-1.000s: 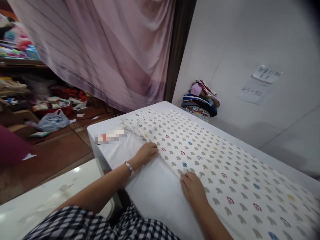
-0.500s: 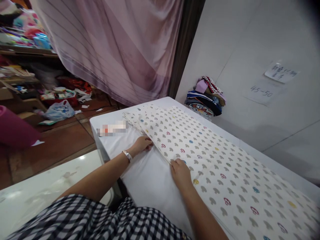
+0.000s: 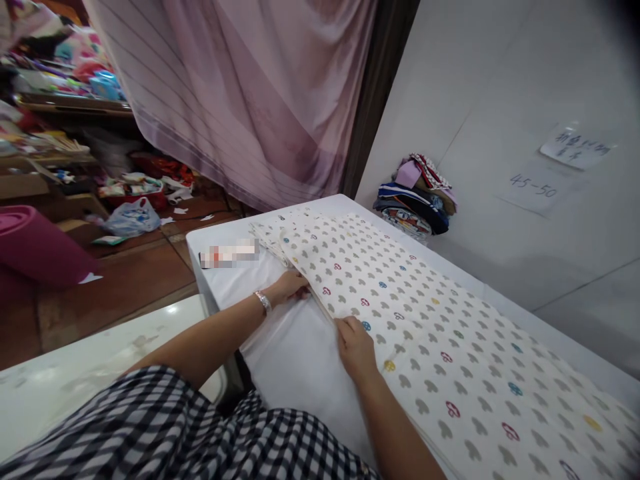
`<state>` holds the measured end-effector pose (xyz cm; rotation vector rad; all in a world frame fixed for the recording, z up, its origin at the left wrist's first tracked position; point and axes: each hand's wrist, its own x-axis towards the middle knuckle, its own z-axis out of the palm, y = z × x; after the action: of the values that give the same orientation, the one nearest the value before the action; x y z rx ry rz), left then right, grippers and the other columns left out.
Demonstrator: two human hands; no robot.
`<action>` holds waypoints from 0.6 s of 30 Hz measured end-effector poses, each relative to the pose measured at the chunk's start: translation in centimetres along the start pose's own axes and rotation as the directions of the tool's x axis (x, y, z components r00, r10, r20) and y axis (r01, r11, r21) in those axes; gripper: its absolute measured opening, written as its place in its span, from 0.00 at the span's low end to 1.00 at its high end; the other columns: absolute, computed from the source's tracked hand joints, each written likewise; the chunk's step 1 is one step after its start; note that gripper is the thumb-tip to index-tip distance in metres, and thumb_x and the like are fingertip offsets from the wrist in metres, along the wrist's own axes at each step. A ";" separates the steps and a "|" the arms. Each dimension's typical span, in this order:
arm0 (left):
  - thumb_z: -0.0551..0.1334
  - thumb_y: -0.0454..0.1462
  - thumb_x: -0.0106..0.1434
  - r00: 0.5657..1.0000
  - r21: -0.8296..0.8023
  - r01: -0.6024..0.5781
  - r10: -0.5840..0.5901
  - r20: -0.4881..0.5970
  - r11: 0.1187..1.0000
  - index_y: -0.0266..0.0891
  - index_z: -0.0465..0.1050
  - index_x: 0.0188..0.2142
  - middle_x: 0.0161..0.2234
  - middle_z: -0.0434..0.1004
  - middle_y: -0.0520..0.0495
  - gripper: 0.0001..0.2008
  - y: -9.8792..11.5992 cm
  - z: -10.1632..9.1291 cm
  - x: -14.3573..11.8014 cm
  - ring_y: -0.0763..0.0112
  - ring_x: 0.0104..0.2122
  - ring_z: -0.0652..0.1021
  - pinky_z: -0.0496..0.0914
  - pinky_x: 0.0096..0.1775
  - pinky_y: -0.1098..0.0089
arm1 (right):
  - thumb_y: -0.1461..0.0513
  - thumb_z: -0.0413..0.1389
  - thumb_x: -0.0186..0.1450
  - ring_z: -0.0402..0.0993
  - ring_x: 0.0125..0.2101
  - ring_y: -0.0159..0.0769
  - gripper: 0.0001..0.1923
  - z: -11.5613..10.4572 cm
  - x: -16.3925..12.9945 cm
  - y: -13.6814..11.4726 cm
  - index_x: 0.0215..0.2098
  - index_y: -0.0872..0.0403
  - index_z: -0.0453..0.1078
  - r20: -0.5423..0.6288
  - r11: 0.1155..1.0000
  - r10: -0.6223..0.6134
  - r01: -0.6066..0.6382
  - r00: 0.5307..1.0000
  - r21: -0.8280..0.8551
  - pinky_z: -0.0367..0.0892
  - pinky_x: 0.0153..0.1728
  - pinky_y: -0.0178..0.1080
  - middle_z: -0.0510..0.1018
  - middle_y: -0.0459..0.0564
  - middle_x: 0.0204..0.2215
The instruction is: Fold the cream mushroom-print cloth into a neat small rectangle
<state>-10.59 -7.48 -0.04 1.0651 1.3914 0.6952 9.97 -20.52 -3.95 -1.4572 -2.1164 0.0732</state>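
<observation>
I report from the fingers outward, taking 12 o'clock as straight away from the wearer. The right hand (image 3: pixel 356 343) has its fingers closed, pinching the near edge of the printed cloth (image 3: pixel 435 333). The left hand (image 3: pixel 289 285), at its 10 o'clock, has curled fingers with their tips at or beneath the same edge; these are partly hidden, so I cannot tell whether they grip. The cloth lies in layers along the counter (image 3: pixel 300 363), from 11 to 4 o'clock of the right hand. I judge the step in hand to be working that near edge between both hands; the next move calls for a light, even hold, so that the layers do not slip. Bare counter lies at the left hand's 6 o'clock, giving room nearest the body. At its 10 o'clock an item blurred by pixels (image 3: pixel 230 253) takes up the left end, near the counter's edge. Along the far side I find only a narrow strip before the wall (image 3: pixel 500 267). Beyond the far edge, at the right hand's 1 o'clock, stand folded fabrics (image 3: pixel 414 200); a curtain (image 3: pixel 280 100) hangs toward 11.
</observation>
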 end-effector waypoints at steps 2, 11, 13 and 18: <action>0.64 0.35 0.51 1.000 -0.025 0.029 -0.029 -0.003 0.999 0.33 0.69 0.27 0.24 0.77 0.47 0.07 -0.1 -0.5 -0.7 0.78 0.17 0.72 0.50 0.14 0.78 | 0.68 0.45 0.65 0.68 0.37 0.36 0.17 0.0 0.0 -0.1 0.45 0.50 0.71 -0.005 1.000 -0.012 0.012 1.000 0.004 0.66 0.37 0.36 0.73 0.50 0.36; 0.63 0.36 0.52 0.995 -0.184 0.093 -0.086 0.046 0.978 0.35 0.70 0.30 0.29 0.78 0.45 0.07 -0.7 -1.1 -1.6 0.75 0.24 0.76 0.59 0.18 0.80 | 0.69 0.47 0.64 0.67 0.36 0.38 0.16 0.5 0.0 -0.2 0.41 0.49 0.73 0.028 0.997 -0.047 0.048 0.999 -0.061 0.65 0.35 0.37 0.73 0.50 0.34; 0.63 0.35 0.53 0.993 -0.205 0.102 -0.089 0.072 0.973 0.35 0.70 0.31 0.30 0.78 0.44 0.06 -0.5 -0.6 -1.6 0.75 0.25 0.77 0.61 0.19 0.80 | 0.69 0.46 0.64 0.67 0.36 0.38 0.17 0.6 -0.1 0.0 0.42 0.49 0.73 0.016 0.997 -0.042 0.043 0.999 -0.060 0.65 0.36 0.37 0.74 0.51 0.35; 0.64 0.35 0.52 0.981 -0.130 0.122 -0.099 0.166 0.984 0.35 0.71 0.31 0.31 0.79 0.45 0.06 -0.9 0.8 -2.0 0.76 0.24 0.76 0.57 0.17 0.82 | 0.69 0.46 0.64 0.68 0.37 0.38 0.17 0.7 -0.2 0.3 0.44 0.51 0.72 0.014 0.998 -0.028 0.028 1.000 -0.050 0.67 0.37 0.38 0.74 0.52 0.37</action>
<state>-10.22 -9.76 -0.08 0.9051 1.2366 0.6043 9.89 -20.37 -4.74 -1.4593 -2.1635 0.0194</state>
